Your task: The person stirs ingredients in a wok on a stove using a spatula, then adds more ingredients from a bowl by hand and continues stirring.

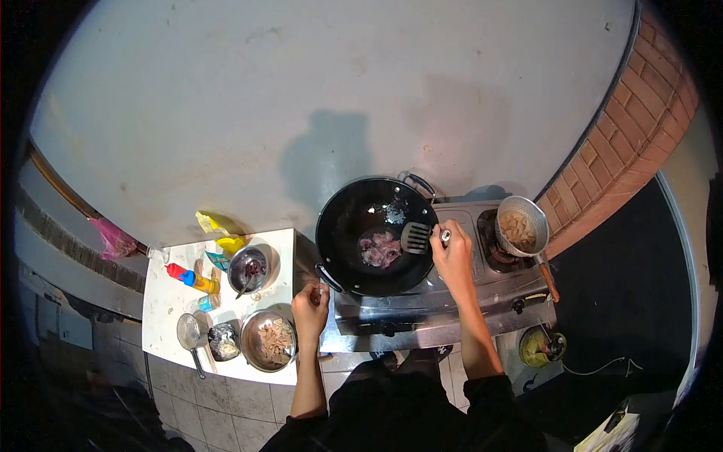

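A black wok (pixel 354 271) with two loop handles stands on the stove, with a small heap of pinkish-purple sliced food (pixel 380 249) at its bottom. My right hand (pixel 453 252) is wrapped round the handle of a slotted spatula (pixel 416 238), whose dark blade is over the wok beside the food. Just off the wok's near-left handle (pixel 330 279), my left hand (pixel 310 307) has its fingers curled closed. I cannot tell what, if anything, is between those fingers.
On the right burner sits a saucepan (pixel 521 226) of brownish food, its wooden handle toward me. The white table (pixel 169 320) at left bears a bowl of pale strips (pixel 275 340), a dark-food bowl (pixel 248 270), sauce bottles (pixel 197 282) and a strainer (pixel 189 331). A brick edge (pixel 625 139) borders the right.
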`<state>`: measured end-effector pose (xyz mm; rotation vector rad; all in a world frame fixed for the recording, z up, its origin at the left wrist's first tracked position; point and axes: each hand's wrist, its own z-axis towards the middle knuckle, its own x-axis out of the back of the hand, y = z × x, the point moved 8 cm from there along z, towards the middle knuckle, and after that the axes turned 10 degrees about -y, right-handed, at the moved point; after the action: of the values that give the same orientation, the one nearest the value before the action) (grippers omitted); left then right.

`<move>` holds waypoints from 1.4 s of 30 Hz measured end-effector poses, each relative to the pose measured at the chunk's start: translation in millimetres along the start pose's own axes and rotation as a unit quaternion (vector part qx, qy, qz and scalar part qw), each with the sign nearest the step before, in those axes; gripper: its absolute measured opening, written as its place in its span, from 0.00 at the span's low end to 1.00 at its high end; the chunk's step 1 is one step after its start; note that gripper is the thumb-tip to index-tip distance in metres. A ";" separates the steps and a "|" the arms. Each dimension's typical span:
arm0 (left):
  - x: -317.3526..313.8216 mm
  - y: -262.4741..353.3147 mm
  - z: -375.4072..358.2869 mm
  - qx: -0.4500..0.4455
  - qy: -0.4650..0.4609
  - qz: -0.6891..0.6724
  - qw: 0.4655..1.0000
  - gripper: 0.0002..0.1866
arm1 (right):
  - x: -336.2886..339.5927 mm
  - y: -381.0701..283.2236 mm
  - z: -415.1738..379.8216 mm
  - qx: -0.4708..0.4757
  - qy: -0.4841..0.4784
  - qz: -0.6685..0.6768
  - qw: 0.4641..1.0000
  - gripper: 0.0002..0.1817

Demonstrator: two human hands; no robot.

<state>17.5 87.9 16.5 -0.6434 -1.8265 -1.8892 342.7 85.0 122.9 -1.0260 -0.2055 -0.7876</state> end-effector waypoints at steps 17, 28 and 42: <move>12.6 -4.4 -12.0 -0.002 0.020 -0.064 0.998 0.11 | -64.8 9.3 53.3 0.005 -0.141 -0.064 0.988 0.11; 29.1 5.6 -26.1 0.007 0.026 -0.058 0.998 0.12 | -74.3 11.3 53.1 0.007 -0.139 -0.029 0.990 0.11; 35.9 13.8 -37.5 0.013 0.028 -0.059 0.998 0.12 | -56.8 7.4 55.4 -0.018 -0.111 0.015 0.994 0.12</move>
<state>-4.1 50.3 48.2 -0.4770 -1.8878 -1.9335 318.1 160.7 118.5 -1.1492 -0.3665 -0.6507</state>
